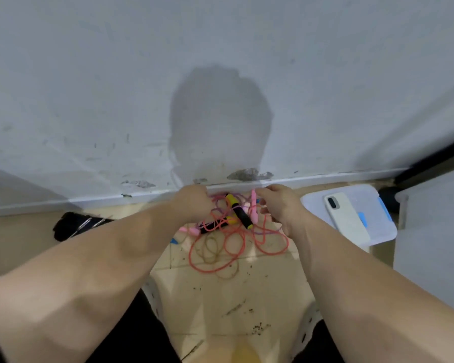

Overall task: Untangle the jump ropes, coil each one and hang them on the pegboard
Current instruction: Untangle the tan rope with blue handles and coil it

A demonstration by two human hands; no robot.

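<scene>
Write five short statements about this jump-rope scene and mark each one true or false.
1. The jump ropes lie tangled on the floor. True.
2. A phone lies on the plastic bin lid. True.
3. The ropes hang coiled on a pegboard. False: they are heaped by the wall, and no pegboard is in view.
4. The left hand is far from the tangle. False: it and the right hand are both at the tangle.
5. One handle is black with yellow ends. True.
</scene>
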